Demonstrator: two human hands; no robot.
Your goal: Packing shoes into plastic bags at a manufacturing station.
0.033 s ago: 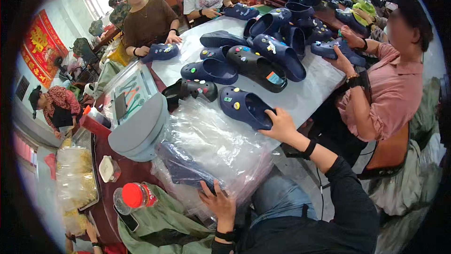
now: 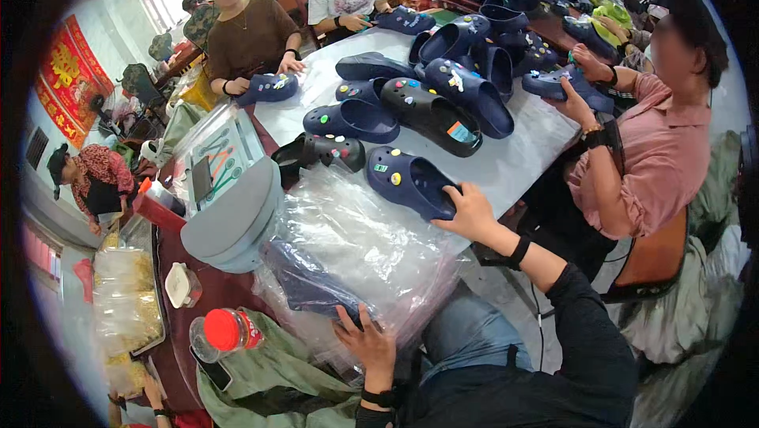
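Note:
My right hand grips the heel rim of a navy clog with several small charms on its toe. That clog rests at the near edge of the white table covering, its toe pointing away to the left. My left hand is closed on the heel end of another navy clog, which lies in or under clear plastic; which of the two I cannot tell. Clear plastic bags lie in a pile between my hands. Just beyond them are a dark clog with charms and a black clog with a blue-and-orange tag.
More navy clogs crowd the table's middle. To the left stand a grey plastic case, a red-lidded jar, a small white-lidded container and a phone. Co-workers handle clogs at the far side and on my right.

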